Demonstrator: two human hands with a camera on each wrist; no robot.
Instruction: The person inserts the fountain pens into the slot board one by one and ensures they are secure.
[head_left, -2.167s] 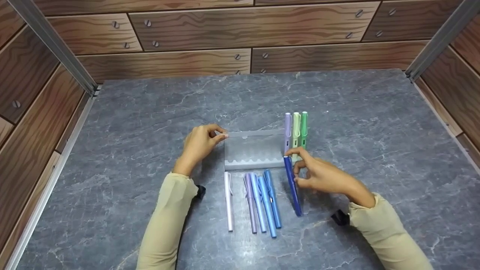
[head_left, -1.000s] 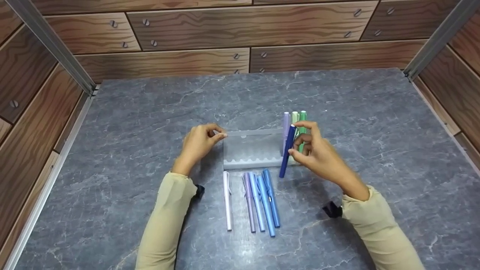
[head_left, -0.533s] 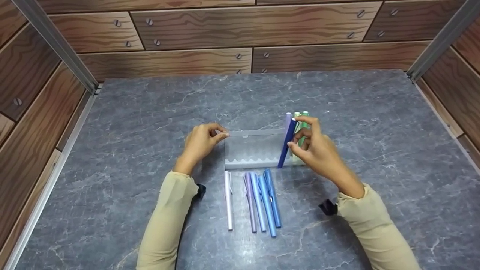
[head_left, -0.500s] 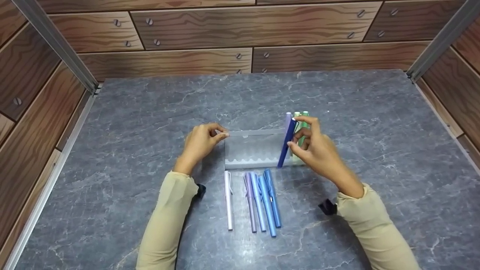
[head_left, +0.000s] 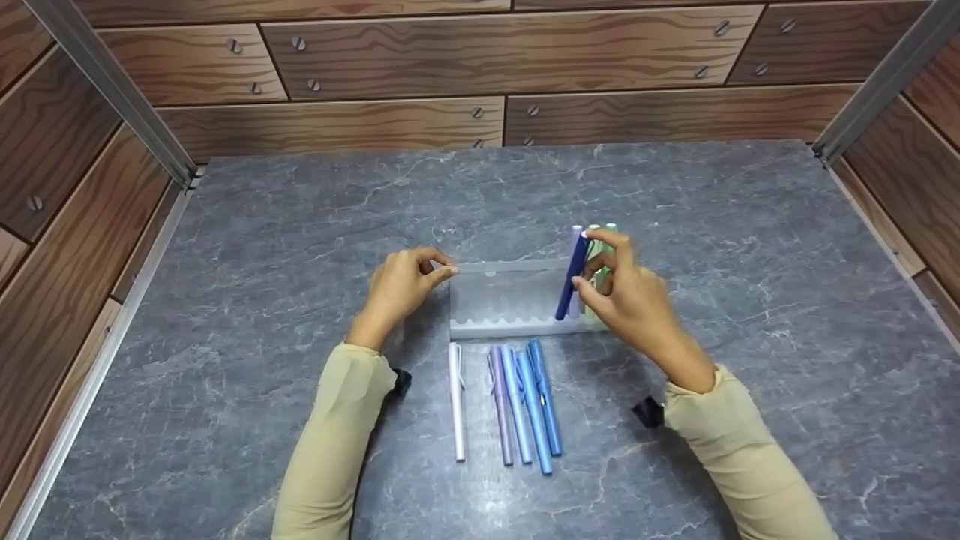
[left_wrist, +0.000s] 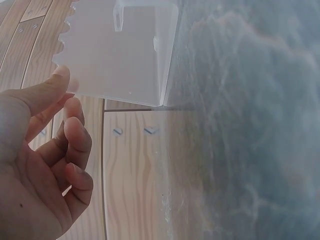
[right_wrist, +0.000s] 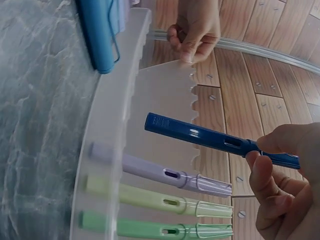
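A translucent plastic pen stand (head_left: 502, 296) with scalloped edges stands on the table. My left hand (head_left: 401, 285) pinches its far left corner between thumb and index finger, the other fingers loosely curled, as the left wrist view shows. With thumb and fingers, my right hand (head_left: 630, 296) holds a dark blue pen (right_wrist: 195, 136), tilted, over the stand's right part. Its lower end is close above the front ledge; contact cannot be told. Just right of it, a lilac pen (right_wrist: 155, 170), a pale green pen (right_wrist: 150, 200) and a green pen (right_wrist: 150, 228) lean side by side in the stand.
In front of the stand lie a white pen (head_left: 457, 405), a purple pen (head_left: 501, 409) and three blue pens, the middle blue pen (head_left: 534, 412) nearest the front. Wood-patterned panels (head_left: 390, 60) surround the grey marbled table (head_left: 262, 225).
The right hand lifted the dark blue pen from in front of the stand, carried it back and over the stand beside the lilac pen. The left hand has stayed at the corner.
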